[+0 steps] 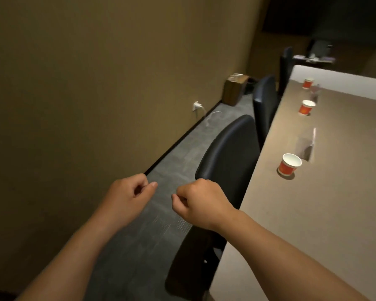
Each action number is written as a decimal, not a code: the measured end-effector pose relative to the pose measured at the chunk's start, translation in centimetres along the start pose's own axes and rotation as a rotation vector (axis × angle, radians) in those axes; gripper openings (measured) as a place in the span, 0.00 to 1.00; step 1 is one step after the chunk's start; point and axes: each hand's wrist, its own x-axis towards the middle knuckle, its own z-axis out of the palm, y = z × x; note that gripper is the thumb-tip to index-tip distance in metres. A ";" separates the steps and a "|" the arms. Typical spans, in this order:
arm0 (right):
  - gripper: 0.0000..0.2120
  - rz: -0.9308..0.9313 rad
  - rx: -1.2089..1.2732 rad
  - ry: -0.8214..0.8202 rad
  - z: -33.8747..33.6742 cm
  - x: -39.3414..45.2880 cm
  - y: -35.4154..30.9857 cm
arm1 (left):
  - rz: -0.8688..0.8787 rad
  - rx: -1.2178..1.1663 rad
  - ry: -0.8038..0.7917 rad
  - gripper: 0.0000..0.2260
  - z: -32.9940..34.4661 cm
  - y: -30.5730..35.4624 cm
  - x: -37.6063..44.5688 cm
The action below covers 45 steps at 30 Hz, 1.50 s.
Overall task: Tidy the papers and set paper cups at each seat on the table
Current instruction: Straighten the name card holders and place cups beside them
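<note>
- Head view: our left hand (126, 196) and right hand (201, 199) hang over the floor at 6 o'clock, fingers loosely curled, holding nothing.
- Three cups (289, 165) stand along the table (291, 224) edge from 3 towards 1 o'clock, each in front of a chair (228, 153). No papers are plainly visible; blurred clear stands sit near the cups.
- We judge this side done, with the other seats out of sight.
- Risk: with no cups in hand, we would have to fetch more before setting further seats.
- Risk: the near cup sits close to the edge, so brushing past the chair could tip it.
</note>
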 end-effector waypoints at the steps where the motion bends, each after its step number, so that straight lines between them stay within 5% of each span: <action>1: 0.19 0.038 -0.012 0.033 0.0 1.6 -0.1 | 0.028 -0.005 -0.042 0.18 -0.7 -0.8 1.9; 12: 0.21 0.446 -0.101 0.256 -0.3 15.8 2.7 | 0.422 -0.104 -0.340 0.18 -1.5 -4.1 23.5; 22: 0.18 0.626 -0.116 0.257 -1.1 29.0 19.4 | 0.580 -0.032 -0.489 0.17 6.3 -3.6 45.9; 27: 0.20 0.831 -0.138 0.326 -3.1 31.5 28.8 | 0.641 0.007 -0.529 0.15 11.1 -0.1 56.9; 36: 0.22 1.369 -0.157 0.340 -4.9 28.8 41.8 | 0.984 -0.052 -0.929 0.11 28.0 10.2 69.1; 45: 0.22 1.856 -0.174 0.397 -7.4 27.0 45.8 | 1.367 -0.140 -1.231 0.09 39.7 22.0 71.9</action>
